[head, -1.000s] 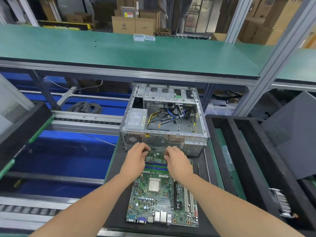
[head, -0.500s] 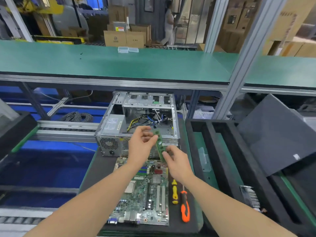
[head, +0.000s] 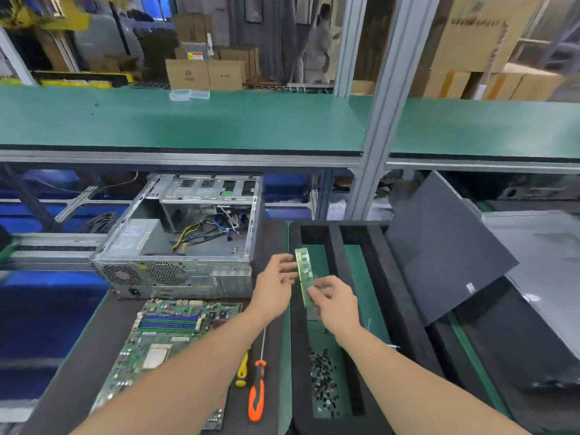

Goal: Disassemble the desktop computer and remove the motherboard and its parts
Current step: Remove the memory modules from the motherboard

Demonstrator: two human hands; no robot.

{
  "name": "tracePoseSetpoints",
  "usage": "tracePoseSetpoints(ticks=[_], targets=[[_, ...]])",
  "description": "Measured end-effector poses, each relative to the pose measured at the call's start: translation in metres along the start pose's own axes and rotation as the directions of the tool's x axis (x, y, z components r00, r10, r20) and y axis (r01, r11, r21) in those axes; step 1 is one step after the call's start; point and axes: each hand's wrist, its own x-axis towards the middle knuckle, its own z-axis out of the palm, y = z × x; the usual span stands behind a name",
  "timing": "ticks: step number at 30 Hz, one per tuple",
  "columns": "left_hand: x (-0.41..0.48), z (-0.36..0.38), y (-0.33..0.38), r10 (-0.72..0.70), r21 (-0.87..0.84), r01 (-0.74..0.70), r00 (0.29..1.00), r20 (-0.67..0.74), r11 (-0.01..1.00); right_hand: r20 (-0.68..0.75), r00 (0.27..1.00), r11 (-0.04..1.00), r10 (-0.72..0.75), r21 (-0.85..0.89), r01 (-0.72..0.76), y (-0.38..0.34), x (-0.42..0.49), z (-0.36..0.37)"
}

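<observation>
A green memory stick is held upright above the black foam tray on the right. My right hand pinches its lower end. My left hand is just left of the stick, its loosely stretched fingertips touching the upper edge. The green motherboard lies flat on the dark mat at lower left, partly under my left forearm, its blue memory slots showing. Behind it the open metal computer case lies on its side with loose cables inside.
An orange screwdriver and a yellow one lie between motherboard and tray. A pile of black screws sits in the tray's green slot. A dark grey panel leans at the right. A green shelf spans overhead.
Both hands pulled the memory stick out of the motherboard, lifted it and carried it right over the foam tray. My left hand's hold on its top has loosened.
</observation>
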Motion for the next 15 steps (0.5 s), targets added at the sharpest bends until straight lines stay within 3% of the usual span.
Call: tracePoseSetpoints(ticks=[7, 11, 15], targets=[[0.031, 0.011, -0.036, -0.169, 0.111, 0.147, 0.956, 0.239, 0.983, 0.018, 0.964, 0.955, 0.265, 0.134, -0.265, 0.02, 0.045, 0.031], [0.05, 0.012, -0.058, -0.259, 0.147, 0.226, 0.926, 0.275, 0.963, -0.008, 0.934, 0.929, 0.357, 0.104, -0.354, 0.032, 0.069, 0.055], [0.061, 0.018, -0.072, -0.266, 0.213, 0.207, 0.916, 0.301, 0.955, -0.072, 0.916, 0.918, 0.395, 0.072, -0.39, 0.041, 0.086, 0.067]])
